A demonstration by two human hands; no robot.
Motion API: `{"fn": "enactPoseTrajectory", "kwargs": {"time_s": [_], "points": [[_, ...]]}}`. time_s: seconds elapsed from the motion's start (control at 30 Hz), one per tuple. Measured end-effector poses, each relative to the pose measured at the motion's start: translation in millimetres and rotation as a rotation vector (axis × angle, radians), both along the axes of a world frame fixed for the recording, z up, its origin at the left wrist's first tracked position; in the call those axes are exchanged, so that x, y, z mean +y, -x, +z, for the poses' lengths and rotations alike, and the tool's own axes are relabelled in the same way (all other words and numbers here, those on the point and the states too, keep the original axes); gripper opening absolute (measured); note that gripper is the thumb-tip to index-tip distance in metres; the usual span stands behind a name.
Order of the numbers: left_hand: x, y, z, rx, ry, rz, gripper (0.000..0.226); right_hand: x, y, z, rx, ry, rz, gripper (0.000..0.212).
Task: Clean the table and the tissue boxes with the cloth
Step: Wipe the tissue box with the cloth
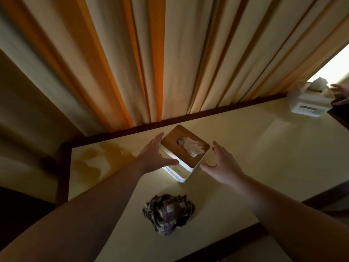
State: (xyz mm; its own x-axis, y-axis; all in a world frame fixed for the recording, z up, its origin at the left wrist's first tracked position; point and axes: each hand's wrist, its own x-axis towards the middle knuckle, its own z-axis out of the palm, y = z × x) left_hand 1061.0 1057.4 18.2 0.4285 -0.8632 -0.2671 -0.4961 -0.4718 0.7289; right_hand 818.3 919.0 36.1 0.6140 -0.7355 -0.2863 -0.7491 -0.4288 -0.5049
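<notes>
A white tissue box with a wooden lid (184, 150) stands on the cream table (255, 148), a tissue poking up through its slot. My left hand (154, 156) lies against the box's left side, thumb across the front face, fingers straight. My right hand (222, 163) hovers spread just right of the box, not clearly touching it. A crumpled dark checked cloth (168, 213) lies on the table nearer to me, untouched. A second white tissue box (309, 103) sits at the far right corner.
Striped orange and cream curtains (151, 63) hang right behind the table's dark back edge. Yellowish stains (94, 157) mark the table's left end. Another person's hand (340, 91) shows beside the far tissue box at the right edge.
</notes>
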Motion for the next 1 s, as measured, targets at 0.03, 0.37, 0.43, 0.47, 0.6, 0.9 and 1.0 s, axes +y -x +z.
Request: {"fn": "enactPoseTrajectory", "kwargs": {"time_s": [0.03, 0.37, 0.43, 0.47, 0.6, 0.9, 1.0], "points": [[-1, -1, 0, 0.012, -0.011, -0.016, 0.127, 7, 1, -4, -0.012, -0.031, -0.018, 0.121], [4, 2, -2, -0.001, -0.007, -0.024, 0.143, 26, -30, -18, -0.208, -0.131, -0.094, 0.151], [7, 2, -2, -0.038, 0.025, 0.024, 0.14, 17, -39, -11, -0.23, -0.131, -0.09, 0.139], [9, 2, -1, -0.054, 0.044, 0.046, 0.137, 12, -43, -7, -0.243, -0.131, -0.076, 0.134], [18, 3, 6, -0.115, 0.089, 0.091, 0.124, -1, -53, 10, -0.222, -0.113, 0.04, 0.139], [27, 6, 20, -0.054, 0.06, 0.176, 0.113, -8, -56, 12, -0.258, -0.143, 0.123, 0.131], [25, 4, 29, -0.055, 0.065, 0.21, 0.103, -15, -61, 20, -0.274, -0.181, 0.145, 0.121]]}}
